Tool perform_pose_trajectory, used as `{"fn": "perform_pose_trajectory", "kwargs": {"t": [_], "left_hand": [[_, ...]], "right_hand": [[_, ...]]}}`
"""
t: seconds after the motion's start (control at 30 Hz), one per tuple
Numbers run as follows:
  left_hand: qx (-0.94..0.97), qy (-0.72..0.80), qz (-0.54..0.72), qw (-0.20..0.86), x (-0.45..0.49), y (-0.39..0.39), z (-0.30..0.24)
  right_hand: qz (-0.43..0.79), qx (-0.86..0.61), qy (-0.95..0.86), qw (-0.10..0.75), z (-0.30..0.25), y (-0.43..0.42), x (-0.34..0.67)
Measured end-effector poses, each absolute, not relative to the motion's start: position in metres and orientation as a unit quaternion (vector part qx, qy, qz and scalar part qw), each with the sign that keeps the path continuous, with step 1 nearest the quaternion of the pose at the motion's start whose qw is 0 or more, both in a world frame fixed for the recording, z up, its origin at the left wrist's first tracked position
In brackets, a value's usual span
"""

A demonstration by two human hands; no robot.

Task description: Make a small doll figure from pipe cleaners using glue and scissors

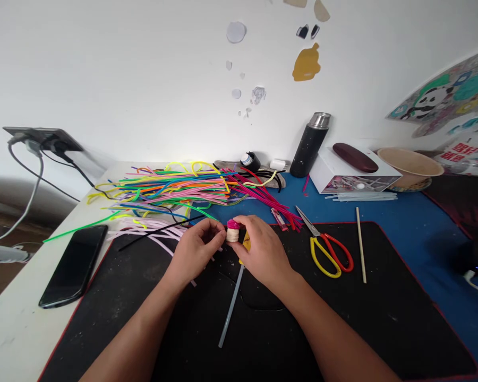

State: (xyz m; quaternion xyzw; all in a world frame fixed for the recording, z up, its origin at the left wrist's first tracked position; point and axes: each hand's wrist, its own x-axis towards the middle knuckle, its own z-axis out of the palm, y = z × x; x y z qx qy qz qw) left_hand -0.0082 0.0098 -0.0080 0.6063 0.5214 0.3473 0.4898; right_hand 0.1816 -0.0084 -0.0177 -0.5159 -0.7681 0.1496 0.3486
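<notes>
A small round coil of pipe cleaner (233, 234), magenta on top and cream below, is held upright over the black mat. My right hand (263, 246) grips it between the fingers above and the thumb below. My left hand (197, 246) is closed in a pinch at the coil's left side; what lies between its fingertips is hidden. Partly under my right hand lies a yellow glue gun (246, 243), with a translucent glue stick (231, 307) pointing toward me. A black pipe cleaner (159, 233) lies left of my left hand.
Many coloured pipe cleaners (175, 185) are heaped at the back left. A phone (74, 265) lies left, and scissors (326, 249) and a wooden stick (361, 244) right. Behind stand a black thermos (310, 144), a white box (334, 170) and a bowl (410, 162).
</notes>
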Motion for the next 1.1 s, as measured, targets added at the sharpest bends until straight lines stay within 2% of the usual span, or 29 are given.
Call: {"fn": "perform_pose_trajectory", "kwargs": {"t": [0.5, 1.1], "left_hand": [[0.661, 0.533, 0.351, 0.395, -0.0042, 0.0049, -0.0027], [0.660, 0.538, 0.375, 0.365, -0.0075, 0.0040, 0.0000]], "right_hand": [[0.155, -0.520, -0.763, 0.350, -0.0161, -0.0082, 0.1828], [0.159, -0.530, -0.753, 0.357, -0.0140, -0.0065, 0.1861]]}}
